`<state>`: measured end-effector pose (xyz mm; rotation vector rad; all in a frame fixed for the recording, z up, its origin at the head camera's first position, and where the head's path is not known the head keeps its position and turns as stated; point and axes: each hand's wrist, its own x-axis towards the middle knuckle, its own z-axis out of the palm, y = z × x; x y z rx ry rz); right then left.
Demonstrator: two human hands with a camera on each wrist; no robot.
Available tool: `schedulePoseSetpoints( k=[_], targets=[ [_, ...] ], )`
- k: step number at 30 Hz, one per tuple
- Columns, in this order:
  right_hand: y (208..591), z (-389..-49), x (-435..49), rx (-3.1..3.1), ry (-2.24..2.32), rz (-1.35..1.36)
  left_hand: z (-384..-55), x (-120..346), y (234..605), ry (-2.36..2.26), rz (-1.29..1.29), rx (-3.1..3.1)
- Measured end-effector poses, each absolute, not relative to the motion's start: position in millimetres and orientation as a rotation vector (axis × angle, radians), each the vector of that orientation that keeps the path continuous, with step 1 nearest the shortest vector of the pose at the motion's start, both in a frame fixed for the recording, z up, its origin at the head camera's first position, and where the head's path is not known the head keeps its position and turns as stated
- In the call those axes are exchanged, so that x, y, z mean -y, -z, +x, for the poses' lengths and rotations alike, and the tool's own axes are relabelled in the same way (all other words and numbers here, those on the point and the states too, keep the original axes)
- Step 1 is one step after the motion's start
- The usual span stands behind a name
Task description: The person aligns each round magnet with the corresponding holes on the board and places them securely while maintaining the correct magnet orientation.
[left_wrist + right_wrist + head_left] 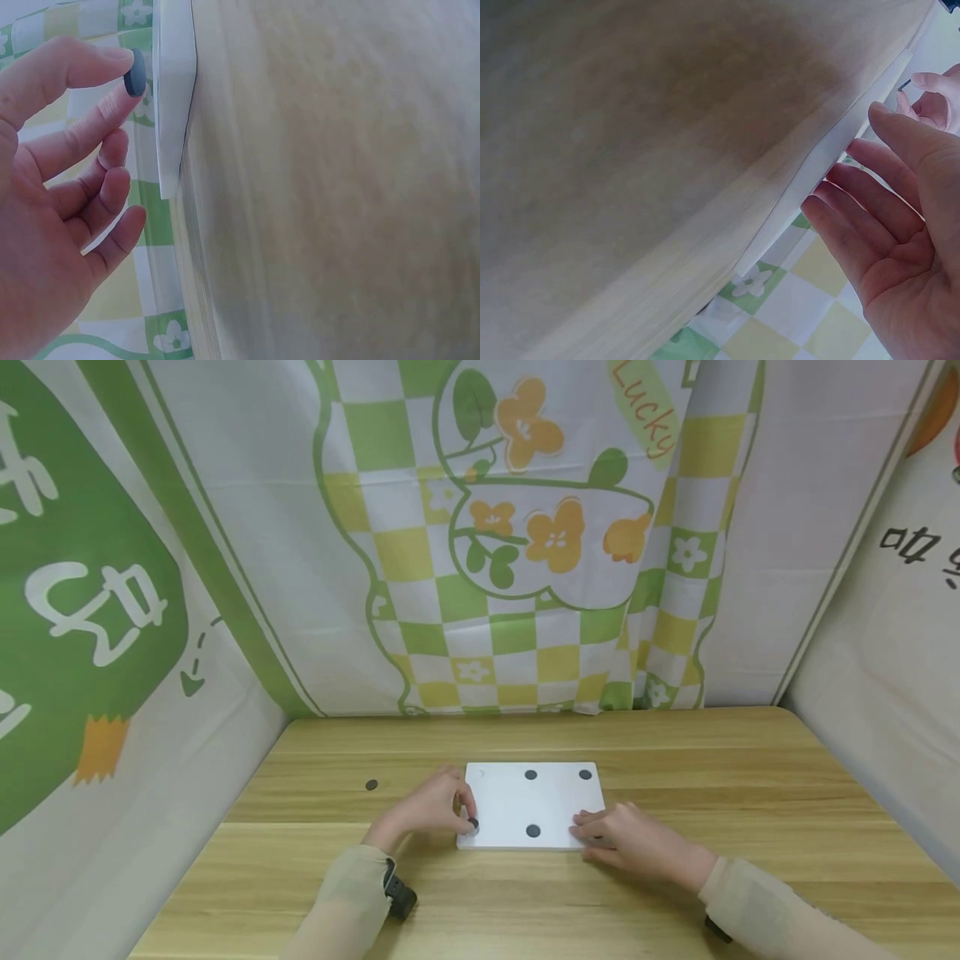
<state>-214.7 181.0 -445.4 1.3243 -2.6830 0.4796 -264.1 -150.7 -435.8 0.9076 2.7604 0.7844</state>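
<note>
A white rectangular board (498,802) lies on the wooden table, with dark round discs on it: one at the top middle (531,774), a top right disc (585,774) and a lower middle disc (533,831). My left hand (431,806) pinches another small dark disc (135,73) between thumb and index finger, over the board's lower left corner. At the board's right edge rests my right hand (637,839), its fingers (870,184) loosely bent and gripping nothing. It covers the lower right corner. A faint round mark (481,773) shows at the upper left corner.
Left of the board, a loose dark disc (372,785) lies on the wooden table (675,752). Printed fabric (525,635) hangs behind the table, and more fabric walls stand at both sides.
</note>
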Motion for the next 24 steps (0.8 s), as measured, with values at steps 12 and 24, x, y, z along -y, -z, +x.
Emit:
schedulePoseSetpoints(
  k=[12,24],
  targets=[
    [448.8,-215.5,-181.8,2.679,-0.472,1.320,-259.6,150.5,433.0,-0.767,0.927,-2.724],
    [449.6,-215.7,-182.7,2.680,-0.478,1.319,-262.2,150.5,437.1,-0.760,0.920,-2.714]
  ],
)
